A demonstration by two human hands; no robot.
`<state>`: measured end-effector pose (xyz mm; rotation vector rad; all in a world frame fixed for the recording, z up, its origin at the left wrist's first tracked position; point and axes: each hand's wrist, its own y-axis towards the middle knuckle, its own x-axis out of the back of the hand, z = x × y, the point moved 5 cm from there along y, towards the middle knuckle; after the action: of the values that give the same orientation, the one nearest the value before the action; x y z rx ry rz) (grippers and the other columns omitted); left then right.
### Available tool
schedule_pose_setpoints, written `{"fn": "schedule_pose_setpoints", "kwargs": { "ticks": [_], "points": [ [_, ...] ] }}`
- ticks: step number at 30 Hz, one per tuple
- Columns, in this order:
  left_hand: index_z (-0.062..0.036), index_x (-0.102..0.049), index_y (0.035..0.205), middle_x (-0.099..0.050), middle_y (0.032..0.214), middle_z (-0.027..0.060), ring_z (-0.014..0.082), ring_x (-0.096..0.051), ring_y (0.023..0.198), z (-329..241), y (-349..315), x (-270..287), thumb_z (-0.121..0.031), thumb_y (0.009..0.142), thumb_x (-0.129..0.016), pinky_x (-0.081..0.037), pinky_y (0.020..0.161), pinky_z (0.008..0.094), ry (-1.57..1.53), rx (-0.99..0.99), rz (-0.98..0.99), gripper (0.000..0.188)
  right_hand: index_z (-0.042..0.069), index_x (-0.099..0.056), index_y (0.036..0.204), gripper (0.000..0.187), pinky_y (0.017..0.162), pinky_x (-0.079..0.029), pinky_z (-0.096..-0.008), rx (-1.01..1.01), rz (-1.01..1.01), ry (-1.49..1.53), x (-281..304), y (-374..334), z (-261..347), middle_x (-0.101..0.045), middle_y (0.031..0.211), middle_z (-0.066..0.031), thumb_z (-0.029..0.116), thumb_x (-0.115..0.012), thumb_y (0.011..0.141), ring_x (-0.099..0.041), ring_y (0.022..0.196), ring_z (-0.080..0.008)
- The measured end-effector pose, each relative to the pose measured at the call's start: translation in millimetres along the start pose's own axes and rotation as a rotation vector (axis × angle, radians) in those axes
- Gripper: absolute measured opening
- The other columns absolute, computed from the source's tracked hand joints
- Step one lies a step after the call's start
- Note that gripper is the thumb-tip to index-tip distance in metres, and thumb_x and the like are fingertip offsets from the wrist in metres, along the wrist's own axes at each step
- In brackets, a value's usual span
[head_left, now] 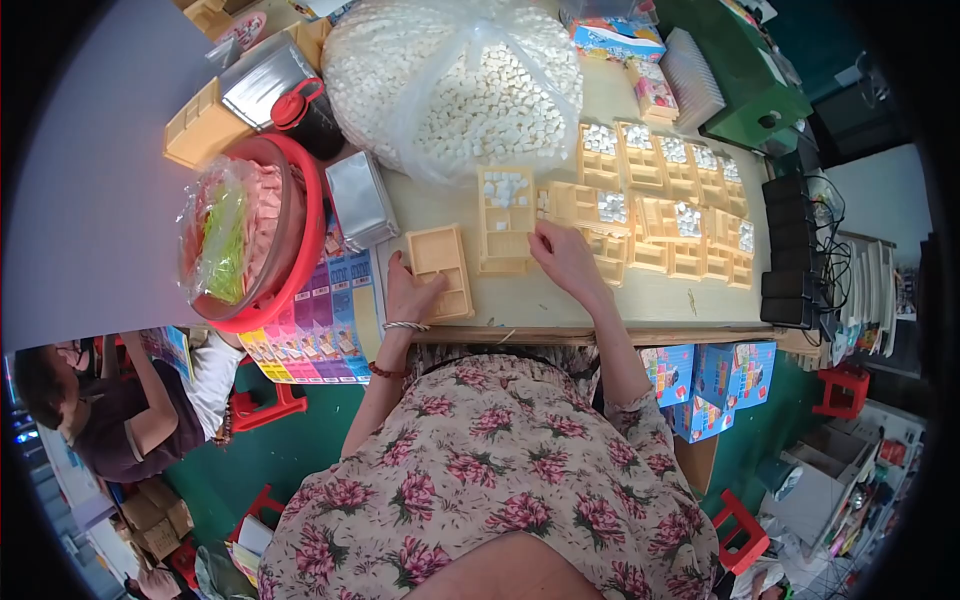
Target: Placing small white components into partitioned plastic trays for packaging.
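Note:
My left hand (411, 293) grips a cream plastic compartment tray (436, 243) near the table's front edge, thumb across its lower part. No white pieces show in that tray. Just right of it lies a second cream tray (507, 267), its far compartment filled with small white cubes (504, 187). My right hand (566, 260) is closed beside that tray's right edge, fingertips curled together; whatever they hold, if anything, is hidden. A large clear bag of white cubes (480, 110) stands behind the trays.
Rows of cream trays (656, 213), several with white cubes, cover the right side. A red basin (317, 200) with wrapped goods, a silver packet stack (358, 195) and a black bottle (308, 120) stand left. Black boxes (790, 240) with cables line the right edge. Another person (125, 420) sits at left.

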<state>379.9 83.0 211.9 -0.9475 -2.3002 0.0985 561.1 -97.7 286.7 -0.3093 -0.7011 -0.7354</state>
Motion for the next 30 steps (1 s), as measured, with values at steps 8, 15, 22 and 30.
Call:
{"fn": "schedule_pose_setpoints", "kwargs": {
  "ticks": [8, 15, 22, 30],
  "points": [
    [0.0113, -0.040, 0.113, -0.058, 0.097, 0.0168, 0.0216, -0.059, 0.086, -16.9, -7.5, 21.7, -0.013, 0.061, -0.066, -0.048, 0.075, 0.0317, -0.314, -0.038, 0.082, 0.063, -0.002, -0.051, 0.069, 0.023, 0.051, -0.038, -0.0388, -0.009, 0.012, -0.035, 5.1, -26.5, 2.8, -0.051, 0.058, -0.0180, 0.018, -0.051, 0.080, -0.051, 0.054, -0.0328],
    [0.0046, -0.047, 0.111, -0.057, 0.100, 0.0108, 0.0168, -0.056, 0.089, -7.8, -32.7, 66.1, -0.012, 0.068, -0.062, -0.046, 0.077, 0.0280, -0.087, -0.048, 0.154, 0.049, -0.001, -0.055, 0.069, 0.022, 0.056, -0.041, -0.0430, 0.036, 0.150, -0.064, -41.5, -33.2, 29.1, -0.055, 0.063, -0.0184, 0.018, -0.050, 0.078, -0.055, 0.061, -0.0349],
    [0.0011, -0.047, 0.114, -0.045, 0.104, 0.0185, 0.0308, -0.049, 0.097, 0.7, -37.9, 97.7, -0.023, 0.060, -0.065, -0.040, 0.088, 0.0380, 0.167, -0.014, 0.022, 0.062, -0.001, -0.056, 0.067, 0.023, 0.062, -0.044, -0.0446, 0.039, 0.135, -0.092, -85.1, -11.6, 37.1, -0.057, 0.064, -0.0189, 0.018, -0.049, 0.077, -0.056, 0.065, -0.0362],
    [0.0019, -0.044, 0.116, -0.051, 0.103, 0.0169, 0.0265, -0.051, 0.096, -4.1, -38.9, 88.5, -0.020, 0.062, -0.066, -0.041, 0.084, 0.0359, 0.159, -0.081, -0.063, 0.062, 0.000, -0.056, 0.072, 0.025, 0.062, -0.045, -0.0448, 0.024, 0.060, -0.326, -94.9, -4.0, 35.8, -0.057, 0.062, -0.0186, 0.022, -0.050, 0.083, -0.058, 0.064, -0.0358]
  ]
}}
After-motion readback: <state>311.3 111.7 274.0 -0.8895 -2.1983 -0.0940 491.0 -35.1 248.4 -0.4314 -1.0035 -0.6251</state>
